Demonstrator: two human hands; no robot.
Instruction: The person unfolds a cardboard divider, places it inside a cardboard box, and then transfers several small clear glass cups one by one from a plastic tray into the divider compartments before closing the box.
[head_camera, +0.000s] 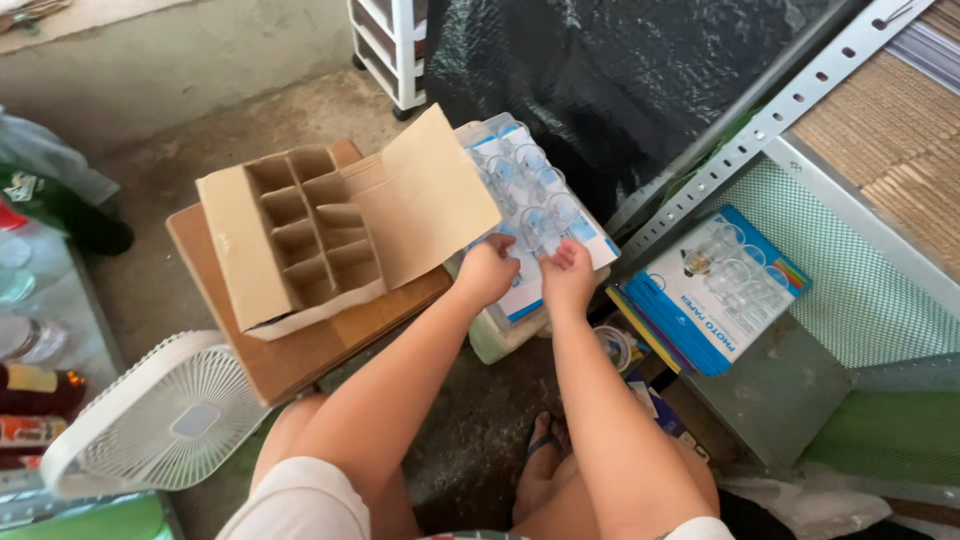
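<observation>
Both hands, left hand (487, 272) and right hand (567, 277), fingers pinching the near edge of a clear blister pack (535, 205) (light, thin, flexy, probably crackly), best held by its rims.

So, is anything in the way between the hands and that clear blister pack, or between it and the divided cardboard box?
Nothing visible. Left hand and right hand already touch the blister pack. The cardboard box sits right beside it, open, its flap leaning towards the pack.

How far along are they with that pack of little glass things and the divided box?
Done: the cardboard box lies open, its divider cells empty as far as can be seen. In hand: the left hand and right hand grip the clear blister pack of small glass pieces, apparently still full. Left: nothing has gone into the box, and another pack lies to the right.
</observation>
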